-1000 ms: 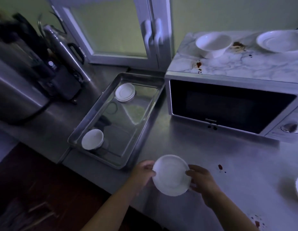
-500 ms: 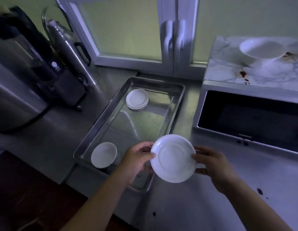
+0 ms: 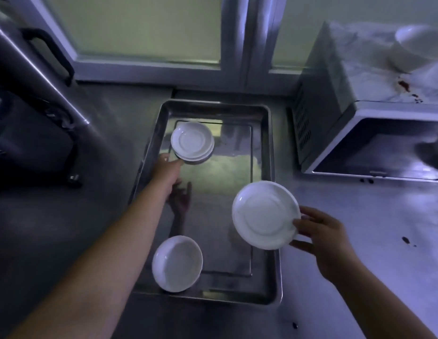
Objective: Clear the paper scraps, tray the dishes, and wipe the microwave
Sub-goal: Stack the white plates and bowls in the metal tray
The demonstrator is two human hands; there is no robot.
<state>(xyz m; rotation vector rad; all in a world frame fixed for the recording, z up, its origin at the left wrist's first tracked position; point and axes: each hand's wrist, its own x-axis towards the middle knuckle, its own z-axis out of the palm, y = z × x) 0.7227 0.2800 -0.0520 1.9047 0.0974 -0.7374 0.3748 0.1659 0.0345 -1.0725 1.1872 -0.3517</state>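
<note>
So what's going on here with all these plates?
A person is collecting white dishes into a metal tray on a steel counter. Their right hand holds a saucer by its rim over the tray's right side, while the left hand reaches to a stack of saucers at the far end, fingertips at its edge. A small bowl sits at the near end. The microwave beside it has reddish stains on top, not yet wiped.

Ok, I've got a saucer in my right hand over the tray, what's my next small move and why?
Probably carry the saucer in your right hand to the saucer stack at the far left of the tray and set it on top; they look alike, and your left hand is at the stack's near edge.
</note>
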